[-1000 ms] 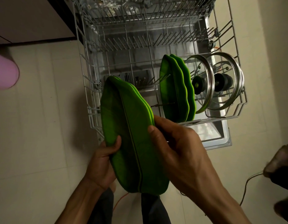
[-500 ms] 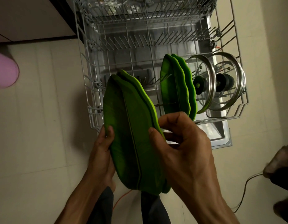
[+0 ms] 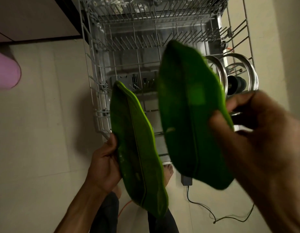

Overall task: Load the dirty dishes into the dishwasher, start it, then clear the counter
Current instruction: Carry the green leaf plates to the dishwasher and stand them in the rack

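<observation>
My left hand grips a green leaf-shaped plate by its left edge, holding it on edge above the floor in front of the rack. My right hand pinches a second green leaf-shaped plate at its right rim and holds it, blurred, over the pulled-out lower dishwasher rack. That plate hides the green plates that stand in the rack. Two glass pot lids with steel rims stand upright at the rack's right end.
The upper rack sits above, at the frame's top. A black adapter with a thin cable lies on the tiled floor at the right. My bare foot shows under the plates. A pink object is at far left.
The two plates that were held together have come apart. My right hand lifted one up and to the right over the rack; my left hand keeps the other low.
</observation>
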`<action>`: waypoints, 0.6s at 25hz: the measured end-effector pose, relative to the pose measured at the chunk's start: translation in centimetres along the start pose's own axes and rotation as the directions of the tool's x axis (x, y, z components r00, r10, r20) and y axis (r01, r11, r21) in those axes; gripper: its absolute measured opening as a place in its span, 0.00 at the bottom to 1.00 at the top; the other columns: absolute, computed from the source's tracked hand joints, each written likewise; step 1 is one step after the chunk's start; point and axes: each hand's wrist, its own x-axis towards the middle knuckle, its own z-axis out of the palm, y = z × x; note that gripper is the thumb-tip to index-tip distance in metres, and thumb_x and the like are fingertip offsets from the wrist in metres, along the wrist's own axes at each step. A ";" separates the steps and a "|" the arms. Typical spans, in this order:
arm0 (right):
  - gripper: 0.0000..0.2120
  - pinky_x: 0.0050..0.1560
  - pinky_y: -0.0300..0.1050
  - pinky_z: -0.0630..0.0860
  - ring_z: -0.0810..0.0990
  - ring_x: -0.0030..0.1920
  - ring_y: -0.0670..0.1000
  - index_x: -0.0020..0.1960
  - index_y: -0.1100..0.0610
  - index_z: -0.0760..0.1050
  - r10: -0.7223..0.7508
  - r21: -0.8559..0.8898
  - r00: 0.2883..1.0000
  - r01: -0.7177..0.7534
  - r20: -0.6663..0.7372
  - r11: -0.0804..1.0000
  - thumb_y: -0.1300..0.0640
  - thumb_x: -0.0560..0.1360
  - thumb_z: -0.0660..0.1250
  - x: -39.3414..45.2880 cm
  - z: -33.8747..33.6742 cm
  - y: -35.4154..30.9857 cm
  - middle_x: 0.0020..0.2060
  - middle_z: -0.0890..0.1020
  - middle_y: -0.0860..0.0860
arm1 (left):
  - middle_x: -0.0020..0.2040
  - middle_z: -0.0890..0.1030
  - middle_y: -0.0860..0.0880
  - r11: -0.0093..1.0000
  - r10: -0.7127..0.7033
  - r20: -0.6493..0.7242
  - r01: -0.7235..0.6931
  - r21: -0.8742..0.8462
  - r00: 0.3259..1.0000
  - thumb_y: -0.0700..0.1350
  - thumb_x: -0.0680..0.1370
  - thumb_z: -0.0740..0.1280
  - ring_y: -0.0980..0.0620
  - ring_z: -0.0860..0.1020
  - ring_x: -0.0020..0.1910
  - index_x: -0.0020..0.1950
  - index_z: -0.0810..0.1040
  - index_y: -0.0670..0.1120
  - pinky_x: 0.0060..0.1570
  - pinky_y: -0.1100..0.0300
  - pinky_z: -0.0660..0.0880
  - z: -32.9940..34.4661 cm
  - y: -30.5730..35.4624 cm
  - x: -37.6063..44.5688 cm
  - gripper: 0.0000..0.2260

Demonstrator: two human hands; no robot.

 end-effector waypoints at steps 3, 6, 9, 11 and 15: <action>0.07 0.37 0.49 0.82 0.81 0.40 0.42 0.43 0.45 0.70 -0.035 -0.075 0.996 0.029 -0.079 0.997 0.49 0.73 0.68 3.4 -0.4 1.4 0.40 0.78 0.39 | 0.76 0.56 0.32 0.997 -0.059 0.197 0.068 -0.041 0.979 0.52 0.82 0.30 0.37 0.53 0.77 0.78 0.50 0.34 0.74 0.46 0.45 -0.5 -0.3 0.2 0.31; 0.07 0.40 0.53 0.81 0.79 0.39 0.48 0.47 0.53 0.72 -0.095 -0.167 0.988 0.074 -0.120 0.983 0.53 0.72 0.68 6.2 0.2 2.6 0.40 0.78 0.47 | 0.77 0.57 0.33 0.991 -0.114 0.223 0.125 -0.037 0.968 0.52 0.82 0.30 0.38 0.54 0.77 0.78 0.50 0.35 0.74 0.47 0.45 -0.6 -0.6 0.1 0.31; 0.07 0.38 0.47 0.79 0.77 0.36 0.43 0.49 0.57 0.72 -0.117 -0.225 0.989 0.093 -0.095 0.970 0.56 0.74 0.68 8.3 1.2 3.4 0.37 0.75 0.45 | 0.77 0.56 0.34 0.990 -0.111 0.270 0.131 -0.057 0.957 0.53 0.82 0.30 0.39 0.53 0.77 0.78 0.50 0.35 0.74 0.47 0.45 -0.4 -0.8 0.0 0.31; 0.08 0.40 0.49 0.78 0.77 0.35 0.49 0.51 0.58 0.72 -0.132 -0.270 0.989 0.109 -0.070 0.957 0.57 0.74 0.68 9.2 2.0 3.8 0.39 0.75 0.47 | 0.77 0.56 0.34 0.990 -0.097 0.297 0.124 -0.072 0.950 0.53 0.82 0.30 0.39 0.53 0.77 0.78 0.50 0.35 0.74 0.47 0.45 -0.6 -0.8 0.1 0.31; 0.10 0.44 0.53 0.77 0.79 0.42 0.57 0.53 0.61 0.73 -0.169 -0.347 0.986 0.157 -0.005 0.925 0.57 0.75 0.68 10.3 3.6 4.9 0.43 0.77 0.53 | 0.77 0.57 0.34 0.978 -0.127 0.388 0.180 -0.103 0.913 0.52 0.83 0.31 0.39 0.53 0.77 0.78 0.50 0.36 0.74 0.47 0.45 -1.3 -0.9 0.5 0.30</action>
